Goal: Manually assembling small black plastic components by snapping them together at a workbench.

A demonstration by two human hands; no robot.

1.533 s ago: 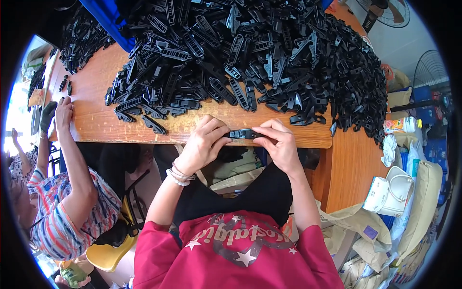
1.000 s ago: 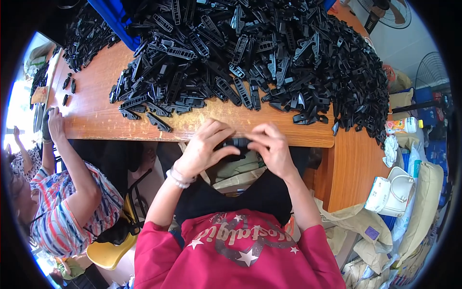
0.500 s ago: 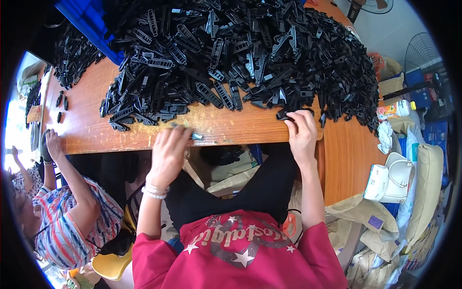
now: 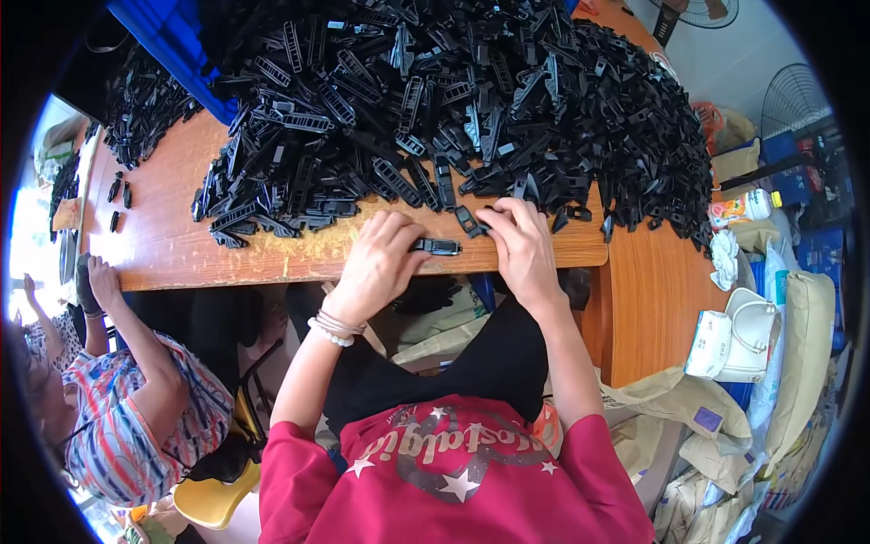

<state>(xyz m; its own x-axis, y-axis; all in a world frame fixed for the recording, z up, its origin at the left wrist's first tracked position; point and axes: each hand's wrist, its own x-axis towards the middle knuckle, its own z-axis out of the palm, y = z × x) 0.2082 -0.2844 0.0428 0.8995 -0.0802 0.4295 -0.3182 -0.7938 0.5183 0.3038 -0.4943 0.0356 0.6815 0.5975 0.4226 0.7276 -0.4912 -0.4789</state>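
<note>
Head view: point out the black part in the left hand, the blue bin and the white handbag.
Black part (image 4: 441, 246) in the left hand (image 4: 376, 258), head view: uncovered top.
Blue bin (image 4: 172, 50), head view: side wall.
White handbag (image 4: 745, 370), head view: front side.

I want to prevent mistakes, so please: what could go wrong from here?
The black part in the left hand is near the front edge of the table, so it might fall if it slips. The second part in the right hand is close to the pile, so it could get mixed in.

From here I can't see one end of the black plastic part (image 4: 443, 247) behind the left hand (image 4: 376, 258); the top edge crops the blue plastic bin (image 4: 165, 47) and wire-guarded fan (image 4: 716, 10).
</note>
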